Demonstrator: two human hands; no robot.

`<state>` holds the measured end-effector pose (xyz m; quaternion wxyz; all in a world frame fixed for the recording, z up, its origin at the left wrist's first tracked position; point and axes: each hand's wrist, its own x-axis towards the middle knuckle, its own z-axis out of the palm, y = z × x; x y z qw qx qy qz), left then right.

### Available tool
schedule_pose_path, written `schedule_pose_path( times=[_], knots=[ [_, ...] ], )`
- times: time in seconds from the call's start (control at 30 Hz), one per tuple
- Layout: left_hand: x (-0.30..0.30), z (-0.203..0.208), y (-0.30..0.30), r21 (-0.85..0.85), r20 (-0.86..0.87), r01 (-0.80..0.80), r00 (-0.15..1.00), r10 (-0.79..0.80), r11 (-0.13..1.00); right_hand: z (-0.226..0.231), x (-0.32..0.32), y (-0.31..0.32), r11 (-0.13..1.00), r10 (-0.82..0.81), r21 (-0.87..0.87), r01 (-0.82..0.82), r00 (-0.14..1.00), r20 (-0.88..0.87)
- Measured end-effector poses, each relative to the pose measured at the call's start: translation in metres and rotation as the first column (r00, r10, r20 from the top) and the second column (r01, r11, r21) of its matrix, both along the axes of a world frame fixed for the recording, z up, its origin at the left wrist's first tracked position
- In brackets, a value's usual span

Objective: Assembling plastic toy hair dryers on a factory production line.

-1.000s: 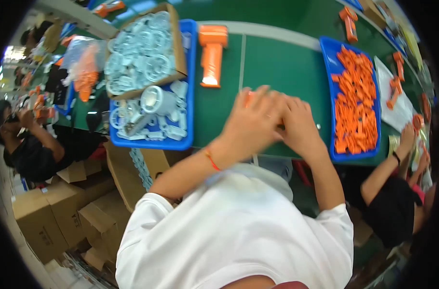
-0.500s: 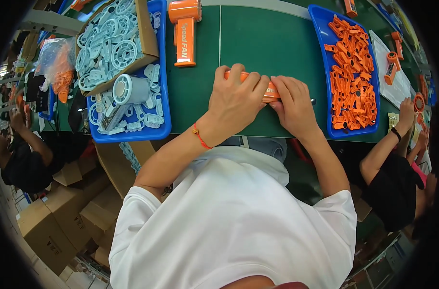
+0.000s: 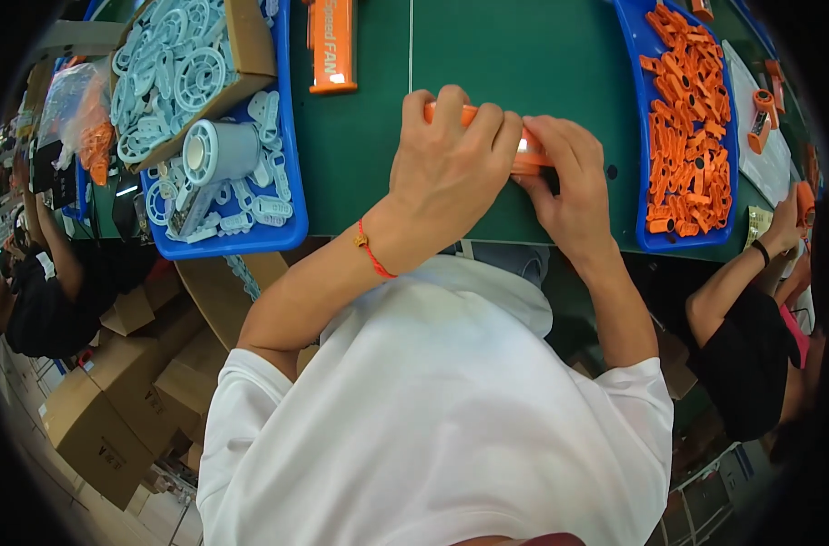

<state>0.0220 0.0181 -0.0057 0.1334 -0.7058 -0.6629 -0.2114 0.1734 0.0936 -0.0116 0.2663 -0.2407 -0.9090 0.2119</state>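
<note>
Here both hands meet over a long orange plastic part (image 3: 473, 118) lying on the green table (image 3: 542, 55) just in front of the person. The left hand (image 3: 451, 168) is curled over the part from above, its fingers wrapped across the top and covering most of its length. The right hand (image 3: 569, 187) closes on the part's right end, where a small pale spot shows between the fingers; what that spot is I cannot make out. The two hands touch each other over the part.

To the left, a blue tray (image 3: 282, 232) holds pale grey plastic pieces, a grey cylinder (image 3: 221, 152) among them, and a cardboard box (image 3: 246, 41) of round grey pieces rests on its far end. An orange box (image 3: 332, 41) lies beyond the hands. To the right, a second blue tray (image 3: 640, 136) is heaped with small orange parts (image 3: 692, 118).
</note>
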Motion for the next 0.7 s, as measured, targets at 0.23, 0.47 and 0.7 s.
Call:
schedule_pose_path(
  times=[0.23, 0.47, 0.7],
  knots=[
    [0.003, -0.003, 0.001, -0.102, -0.1, -0.01, 0.995, 0.0, 0.995, 0.01, -0.006, -0.006, 0.999, -0.025, 0.026, 0.022, 0.994, 0.109],
    [0.002, 0.0, 0.001, -0.062, -0.027, 0.046, 0.998, -0.047, 0.997, 0.008, -0.004, -0.008, 0.998, -0.058, -0.035, 0.061, 0.995, 0.076],
    [0.001, 0.0, 0.002, -0.097, -0.043, 0.043, 0.998, -0.047, 0.994, 0.009, -0.006, -0.009, 0.992, -0.063, -0.1, 0.075, 0.991, 0.117]
  ],
)
